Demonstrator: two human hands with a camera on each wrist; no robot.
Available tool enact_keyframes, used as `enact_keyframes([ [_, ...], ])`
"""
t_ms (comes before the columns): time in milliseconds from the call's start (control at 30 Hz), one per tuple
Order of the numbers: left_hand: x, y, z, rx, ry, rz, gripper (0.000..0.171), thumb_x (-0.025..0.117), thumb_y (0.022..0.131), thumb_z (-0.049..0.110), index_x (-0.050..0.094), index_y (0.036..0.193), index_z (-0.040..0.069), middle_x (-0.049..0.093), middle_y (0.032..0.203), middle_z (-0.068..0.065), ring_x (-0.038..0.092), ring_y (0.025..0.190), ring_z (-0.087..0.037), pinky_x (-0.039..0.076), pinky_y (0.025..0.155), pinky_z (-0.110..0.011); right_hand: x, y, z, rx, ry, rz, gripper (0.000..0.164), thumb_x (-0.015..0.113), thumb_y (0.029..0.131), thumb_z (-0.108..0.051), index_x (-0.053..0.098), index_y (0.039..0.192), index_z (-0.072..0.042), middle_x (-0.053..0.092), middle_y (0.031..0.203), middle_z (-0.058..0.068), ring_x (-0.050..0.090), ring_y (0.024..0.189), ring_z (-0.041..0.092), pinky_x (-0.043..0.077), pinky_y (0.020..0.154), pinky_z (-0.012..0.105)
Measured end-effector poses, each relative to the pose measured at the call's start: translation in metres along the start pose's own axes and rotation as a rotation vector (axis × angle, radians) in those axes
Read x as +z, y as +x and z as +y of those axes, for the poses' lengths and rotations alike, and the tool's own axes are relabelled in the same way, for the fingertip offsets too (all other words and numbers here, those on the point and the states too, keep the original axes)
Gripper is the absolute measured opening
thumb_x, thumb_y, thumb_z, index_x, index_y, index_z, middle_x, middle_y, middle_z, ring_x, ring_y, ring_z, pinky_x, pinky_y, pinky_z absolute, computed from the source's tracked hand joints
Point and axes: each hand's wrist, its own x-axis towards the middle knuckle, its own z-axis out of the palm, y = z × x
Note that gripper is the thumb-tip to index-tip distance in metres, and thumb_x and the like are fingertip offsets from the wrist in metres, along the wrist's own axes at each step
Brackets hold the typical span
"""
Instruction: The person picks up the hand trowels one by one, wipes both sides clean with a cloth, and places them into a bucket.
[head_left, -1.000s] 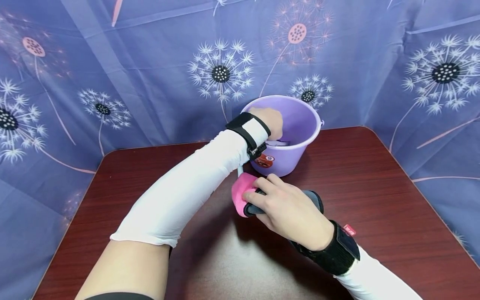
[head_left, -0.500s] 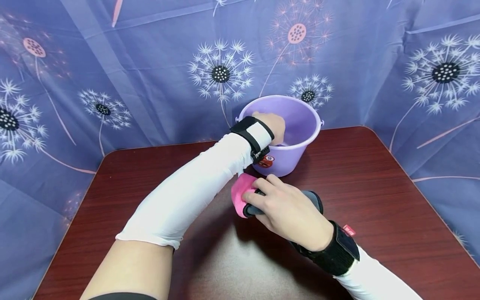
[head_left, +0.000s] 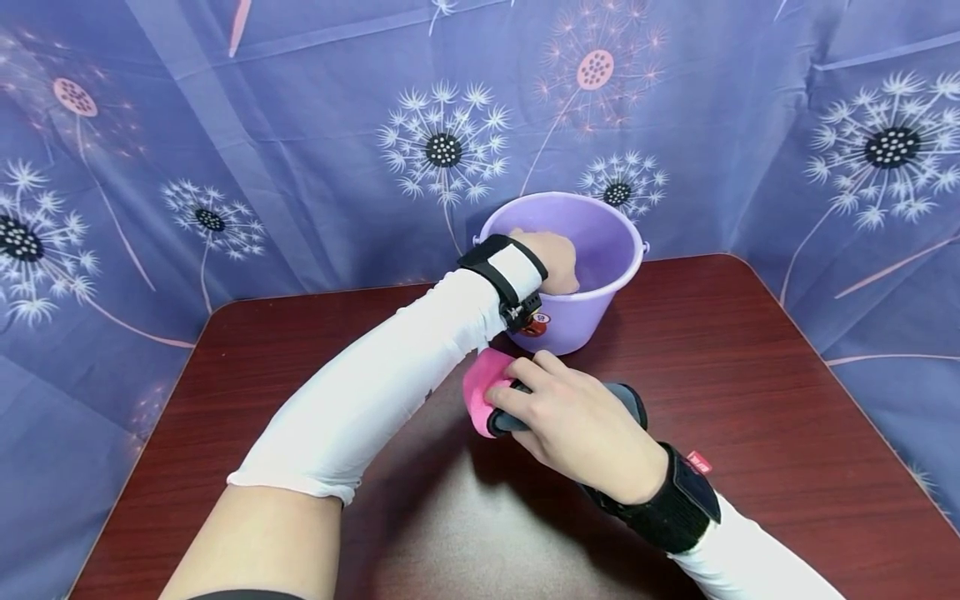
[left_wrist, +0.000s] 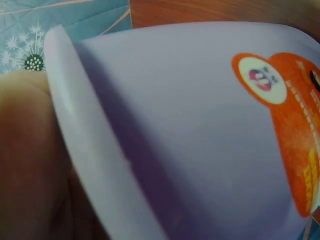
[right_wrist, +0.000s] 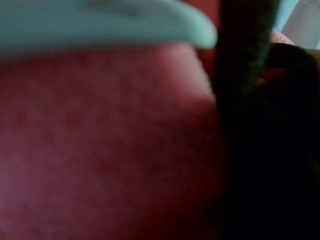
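My left hand reaches over the near left rim of a purple bucket; its fingers are hidden inside. In the left wrist view, part of that hand shows behind the bucket's thick rim. Below the bucket, my right hand grips a soft pink and grey item with black edging, its fingers curled over the top. A pale strip runs from the pink end toward the bucket, partly behind the left sleeve. Up close, the right wrist view shows a blurred pink surface under a pale rounded edge.
The dark red wooden table carries the bucket near its back edge. A blue-purple curtain with dandelion prints hangs behind and along both sides. The left forearm in a white sleeve crosses the table's left half.
My left hand has shifted slightly right and lower into the bucket. A whitish thing seen beside it a second ago is now out of sight. The right hand keeps its grip in place.
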Motion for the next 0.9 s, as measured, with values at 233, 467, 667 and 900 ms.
enact_keyframes([
  [233, -0.004, -0.004, -0.001, -0.021, -0.005, 0.001, 0.027, 0.052, 0.104, 0.04, 0.059, 0.086, 0.02, 0.063, 0.103, 0.001, 0.057, 0.104, -0.017, 0.036, 0.103, -0.046, -0.001, 0.0, -0.001, 0.0, 0.004, 0.0, 0.04, 0.089, 0.079, -0.014, 0.072, 0.115, -0.019, 0.062, 0.102, 0.002, 0.053, 0.089, 0.023, 0.051, 0.074, 0.033],
  [467, -0.011, -0.009, -0.011, -0.041, -0.062, 0.075, 0.028, 0.056, 0.103, 0.041, 0.059, 0.087, 0.018, 0.064, 0.099, 0.001, 0.06, 0.095, -0.016, 0.042, 0.097, -0.041, 0.001, 0.001, -0.001, -0.013, -0.004, 0.017, 0.038, 0.087, 0.077, -0.012, 0.071, 0.111, -0.018, 0.061, 0.101, 0.001, 0.054, 0.086, 0.023, 0.051, 0.072, 0.033],
  [667, -0.016, -0.017, -0.022, 0.003, -0.138, 0.198, 0.034, 0.057, 0.102, 0.037, 0.053, 0.074, 0.018, 0.051, 0.071, 0.004, 0.056, 0.07, -0.012, 0.048, 0.074, -0.029, 0.001, 0.001, -0.001, -0.009, -0.001, 0.009, 0.037, 0.087, 0.078, -0.012, 0.071, 0.111, -0.019, 0.061, 0.103, 0.001, 0.053, 0.086, 0.024, 0.05, 0.071, 0.034],
  [900, -0.021, -0.038, -0.036, -0.053, -0.261, 0.319, 0.034, 0.057, 0.103, 0.037, 0.055, 0.077, 0.016, 0.045, 0.071, 0.004, 0.047, 0.066, -0.012, 0.039, 0.064, -0.029, -0.001, 0.001, -0.001, -0.002, -0.002, 0.005, 0.039, 0.089, 0.079, -0.015, 0.072, 0.114, -0.02, 0.063, 0.107, 0.002, 0.055, 0.089, 0.025, 0.053, 0.072, 0.035],
])
